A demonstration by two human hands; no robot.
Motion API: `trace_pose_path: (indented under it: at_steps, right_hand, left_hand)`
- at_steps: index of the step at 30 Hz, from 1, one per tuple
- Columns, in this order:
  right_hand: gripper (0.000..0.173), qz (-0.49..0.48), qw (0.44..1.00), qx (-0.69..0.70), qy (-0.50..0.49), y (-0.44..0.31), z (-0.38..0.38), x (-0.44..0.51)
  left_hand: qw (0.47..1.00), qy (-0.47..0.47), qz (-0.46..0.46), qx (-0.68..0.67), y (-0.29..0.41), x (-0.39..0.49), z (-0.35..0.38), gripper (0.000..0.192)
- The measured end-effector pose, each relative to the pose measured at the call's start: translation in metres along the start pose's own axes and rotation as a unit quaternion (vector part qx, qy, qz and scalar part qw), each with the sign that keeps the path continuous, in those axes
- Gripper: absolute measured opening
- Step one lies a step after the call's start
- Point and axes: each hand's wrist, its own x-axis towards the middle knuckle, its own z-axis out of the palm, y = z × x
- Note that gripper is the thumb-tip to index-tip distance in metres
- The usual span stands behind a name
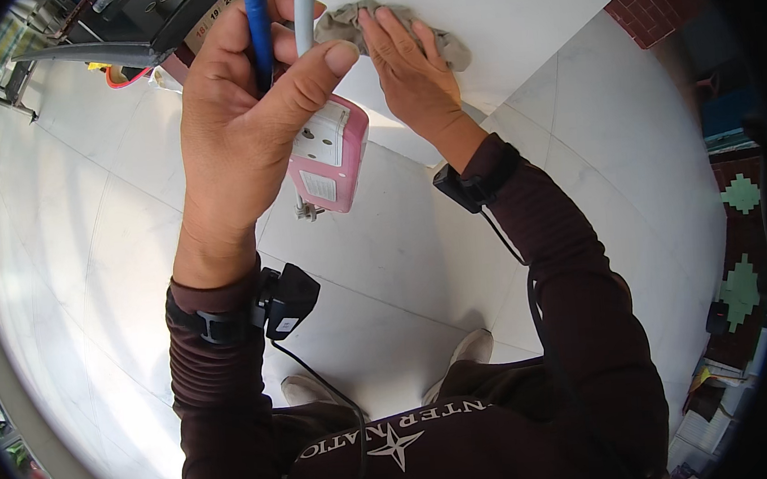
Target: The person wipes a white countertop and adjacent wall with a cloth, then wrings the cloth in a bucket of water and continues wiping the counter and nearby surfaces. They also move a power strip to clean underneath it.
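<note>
My left hand [239, 122] is raised at the upper centre, its fingers curled around a blue cord-like length [259, 30] and a pale grey one [305, 16]. Their upper ends run out of the picture. Just beyond the thumb is a pink-and-white electrical box [343, 151] with small round holes and a label, partly hidden by the hand. A plug with metal pins [307, 210] shows at its lower end. My right hand [414, 75] lies flat on a crumpled grey cloth [353, 22], pressing it against a smooth white surface [514, 6].
A measuring tape strip [214, 16] and a dark, metal-edged piece of equipment [136, 19] are at the upper left. Pale floor tiles [385, 266] lie around my shoes [471, 347]. Dark red tiling with green shapes [739, 245] lines the right side.
</note>
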Motion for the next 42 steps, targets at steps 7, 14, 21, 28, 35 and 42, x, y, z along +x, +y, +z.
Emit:
trace_pose_path:
  at_steps: [7, 14, 21, 28, 35, 42]
  right_hand:
    - [0.043, -0.118, 0.962, 0.103, -0.223, -0.055, 0.049, -0.144]
    - [0.032, 0.042, 0.999, 0.020, -0.005, 0.085, -0.090, -0.031]
    - [0.045, -0.140, 0.966, 0.009, -0.216, 0.003, 0.009, -0.095]
    - [0.047, 0.018, 0.993, 0.046, -0.106, -0.139, 0.171, -0.084]
    - [0.045, -0.129, 0.962, -0.197, -0.138, -0.144, 0.197, -0.059]
    - [0.036, -0.214, 0.940, -0.048, -0.259, -0.060, 0.108, -0.166]
  left_hand:
    - [1.000, 0.010, 0.000, 0.021, 0.001, 0.002, 0.008, 0.041]
    - [0.997, 0.033, 0.034, 0.057, -0.013, 0.018, 0.018, 0.039]
    - [0.999, 0.008, -0.002, -0.045, -0.033, 0.031, 0.029, 0.048]
    - [0.997, -0.008, 0.040, 0.069, -0.038, 0.048, 0.028, 0.041]
    - [0.992, 0.017, 0.036, 0.123, -0.037, 0.067, 0.030, 0.043]
    - [0.992, -0.009, 0.061, 0.110, -0.038, 0.068, 0.027, 0.041]
